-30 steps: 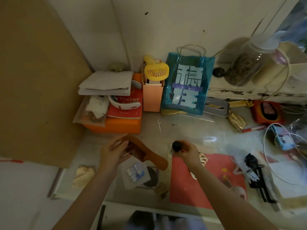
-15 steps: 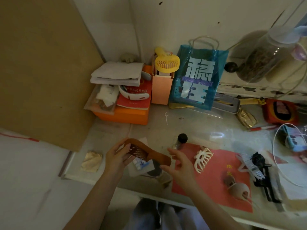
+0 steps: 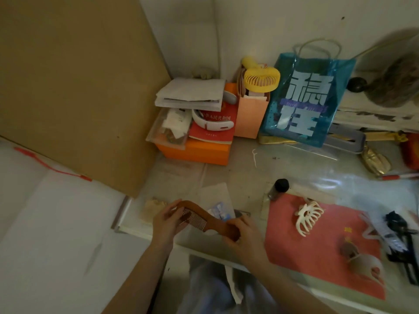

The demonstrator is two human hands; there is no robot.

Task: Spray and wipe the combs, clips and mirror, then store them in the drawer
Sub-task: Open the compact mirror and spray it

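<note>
Two hands on one brown wooden comb with a curved handle, held level above the near edge of the pale glass-topped surface. Left hand pinching the toothed end, thumb and fingers curled round the spine; right hand wrapped about the handle end. Teeth turned down and toward the body, probably to expose both faces for wiping or inspection. No cloth in either hand; a crumpled beige rag lying just beside the left hand at the surface's corner, likely within reach on purpose.

Small clear spray bottle with black cap standing free beyond the right hand, near the top edge of a red paper mat. Cream claw hair clip lying on that mat, apart from the hands, presumably queued for its turn. Black clips and a clear wrapper further right, details blurred. Small white packet with blue print under the comb's line, partly hidden.

Mirror not clearly identifiable. Drawer not seen. Judged stage: early, comb being cleaned, nothing stored yet.
</note>
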